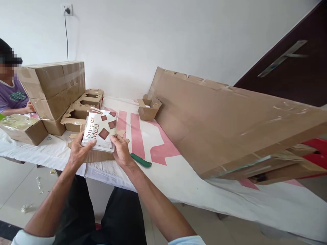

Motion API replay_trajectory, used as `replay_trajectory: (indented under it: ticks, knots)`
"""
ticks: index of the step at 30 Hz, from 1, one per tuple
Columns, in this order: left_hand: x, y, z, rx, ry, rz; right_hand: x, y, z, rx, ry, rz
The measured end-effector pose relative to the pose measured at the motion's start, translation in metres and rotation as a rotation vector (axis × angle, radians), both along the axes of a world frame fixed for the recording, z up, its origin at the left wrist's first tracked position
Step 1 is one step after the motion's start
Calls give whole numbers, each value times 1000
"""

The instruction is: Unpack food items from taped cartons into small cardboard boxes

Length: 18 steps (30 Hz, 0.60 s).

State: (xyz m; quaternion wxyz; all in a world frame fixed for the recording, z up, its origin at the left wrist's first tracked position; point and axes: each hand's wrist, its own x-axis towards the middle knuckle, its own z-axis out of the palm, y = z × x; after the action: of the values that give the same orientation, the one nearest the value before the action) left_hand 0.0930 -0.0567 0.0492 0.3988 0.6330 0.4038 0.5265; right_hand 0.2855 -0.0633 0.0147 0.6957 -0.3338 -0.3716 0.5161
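Between my two hands is a small stack of white food pouches [100,128] with brown squares and the words "Su-per Meal" on the top one. My left hand [79,149] grips the lower left side, thumb on the front. On the lower right, my right hand [120,148] pinches the edge. Under the pouches sits a cardboard box [98,157] with its flaps open, mostly hidden by the stack and my hands. A green-handled cutter [141,160] lies on the table just right of my right hand.
Taped boxes [51,92] are piled at the left, with open boxes [79,114] beside them. A small open box [148,108] stands by a large leaning carton [217,119]. Another person [14,92] sits behind the pile. White and pink cloth [176,183] covers the table.
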Motion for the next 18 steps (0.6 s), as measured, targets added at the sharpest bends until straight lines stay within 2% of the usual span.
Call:
replay_trajectory:
  ticks: [4,6,8,11,14,18]
  knots:
    - [-31,29,18,-160,-32,-220,28,6,6,-25,-16,32]
    - [-37,45,27,-196,-46,-220,38,11,9,-31,-36,58]
    - [-34,57,31,-175,-135,-144,40,16,9,2,-42,56]
    - [-19,64,25,-138,-277,-65,29,26,0,51,-16,-30]
    - [-10,64,11,-191,-217,-144,17,40,-14,39,-73,-147]
    - [-18,81,4,-263,-98,-253,14,58,-26,29,-311,-245]
